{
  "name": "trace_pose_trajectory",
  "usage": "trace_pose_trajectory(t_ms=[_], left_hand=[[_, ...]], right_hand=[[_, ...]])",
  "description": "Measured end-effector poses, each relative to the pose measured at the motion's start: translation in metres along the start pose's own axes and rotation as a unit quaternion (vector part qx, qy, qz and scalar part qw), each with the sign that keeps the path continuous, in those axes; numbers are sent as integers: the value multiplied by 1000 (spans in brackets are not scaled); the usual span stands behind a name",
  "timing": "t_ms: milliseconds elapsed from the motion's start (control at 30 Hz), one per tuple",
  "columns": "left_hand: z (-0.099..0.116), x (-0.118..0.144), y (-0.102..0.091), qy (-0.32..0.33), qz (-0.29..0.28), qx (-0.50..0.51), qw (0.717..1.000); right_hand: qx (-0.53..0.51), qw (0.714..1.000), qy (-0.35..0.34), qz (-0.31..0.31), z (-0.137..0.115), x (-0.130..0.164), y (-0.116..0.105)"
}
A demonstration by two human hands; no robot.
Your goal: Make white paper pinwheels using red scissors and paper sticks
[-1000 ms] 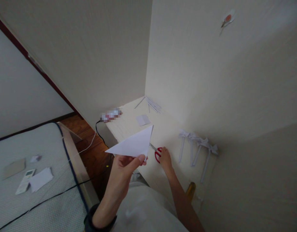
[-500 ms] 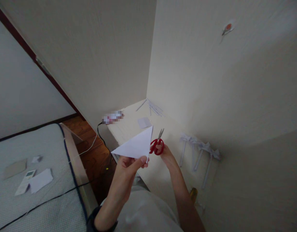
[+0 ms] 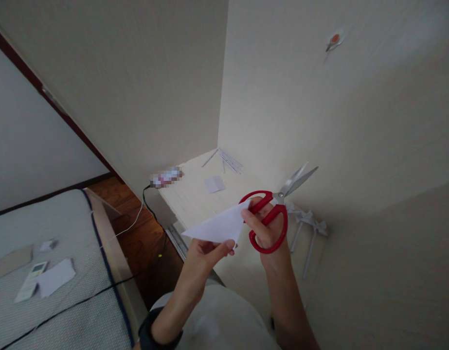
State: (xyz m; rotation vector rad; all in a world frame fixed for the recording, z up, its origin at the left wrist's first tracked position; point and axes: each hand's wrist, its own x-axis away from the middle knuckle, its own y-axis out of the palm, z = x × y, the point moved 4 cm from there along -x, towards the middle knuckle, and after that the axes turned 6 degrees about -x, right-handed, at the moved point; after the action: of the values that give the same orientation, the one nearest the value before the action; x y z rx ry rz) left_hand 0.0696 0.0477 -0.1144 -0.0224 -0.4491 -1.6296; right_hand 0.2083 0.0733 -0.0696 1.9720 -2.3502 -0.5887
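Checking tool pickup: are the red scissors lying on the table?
No, the right hand holds the red scissors up in the air beside the folded paper.

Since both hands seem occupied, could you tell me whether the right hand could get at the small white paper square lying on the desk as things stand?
Probably not freely: the right hand is gripping the red scissors, raised above the desk. The paper square lies uncovered, so only the scissors hinder a pick-up.

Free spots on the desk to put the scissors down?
Bare patch on the desk between the small paper square and the near edge. Back corner holds paper strips; the wall side right of the scissors is crowded with paper bows.
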Motion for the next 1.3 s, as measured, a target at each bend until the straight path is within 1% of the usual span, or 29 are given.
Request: trace_pose_trajectory(t_ms=[67,167,233,300,333,400,467,533,600,667,767,900,1000,1133,1300], left_hand=[[2,-1,-4,6,-11,-16,1000],[14,-4,-20,63,-26,-48,997],[27,-5,-35,120,-20,-48,991],[39,-4,-44,149,-32,-56,987],[43,-3,-46,154,-41,-72,985],[51,0,-42,159,-70,-94,980],[53,3,-33,142,-89,-118,979],[52,6,-25,121,-92,-131,980],[50,8,-21,111,-84,-123,983],[49,9,-22,108,-70,-111,985],[55,9,-27,125,-38,-96,987],[78,8,-31,186,1,-83,979],[98,8,-28,233,9,-100,967],[121,11,-19,284,7,-126,951],[146,17,-5,333,6,-148,931]], right_hand=[[13,1000,0,4,-2,1,-1],[59,998,-5,-8,-6,-1,-6],[103,994,-10,-28,-10,-2,-8],[149,987,-9,-61,-14,-1,-8],[170,982,-7,-82,-16,1,-7],[211,968,5,-135,-20,5,0],[238,952,33,-187,-23,11,9],[240,943,64,-223,-23,16,17],[227,941,80,-238,-23,18,23],[216,942,81,-244,-21,18,27],[195,952,75,-224,-16,17,26],[113,976,46,-179,-9,18,22],[82,978,16,-190,-6,21,25],[106,973,-32,-201,-10,26,32],[165,966,-51,-192,-19,34,37]])
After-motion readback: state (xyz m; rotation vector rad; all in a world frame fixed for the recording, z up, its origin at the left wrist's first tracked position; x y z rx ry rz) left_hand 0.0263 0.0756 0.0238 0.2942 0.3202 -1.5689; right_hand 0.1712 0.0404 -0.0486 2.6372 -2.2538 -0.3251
